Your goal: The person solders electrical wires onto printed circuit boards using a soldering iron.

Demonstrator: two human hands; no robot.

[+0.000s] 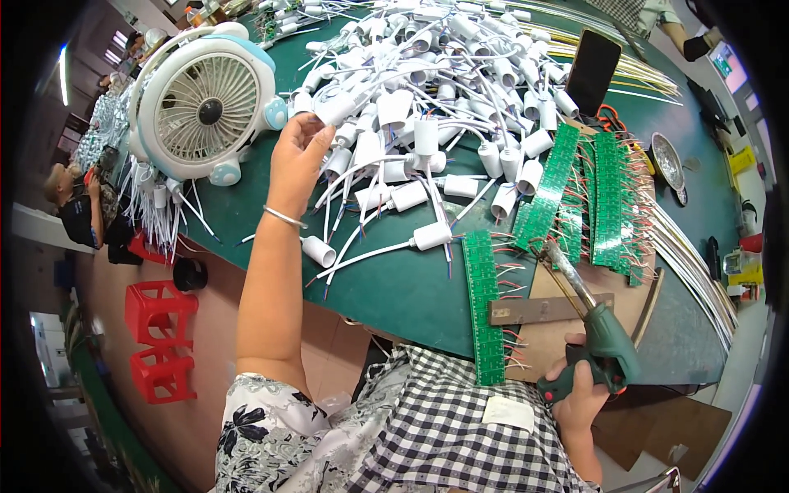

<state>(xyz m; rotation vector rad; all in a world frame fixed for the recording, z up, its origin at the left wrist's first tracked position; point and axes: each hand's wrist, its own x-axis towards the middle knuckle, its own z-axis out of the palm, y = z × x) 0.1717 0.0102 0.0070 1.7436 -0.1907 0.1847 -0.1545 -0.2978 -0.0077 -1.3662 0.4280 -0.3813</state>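
Note:
My left hand reaches to the near left edge of a big heap of white lamp sockets with wire tails. Its thumb and fingers close on a white lamp socket; the fingertips are partly hidden. In my right hand is a green soldering gun, its metal tip pointing up and left over the circuit boards. A strip of green circuit boards with red and white wires lies at the table's near edge, under a wooden bar. More green board strips lie beyond the tip.
A white and pale blue fan stands left of the heap. Further right are a dark phone propped up, a metal dish and bundles of long white wires. Red stools stand on the floor; another person is at far left.

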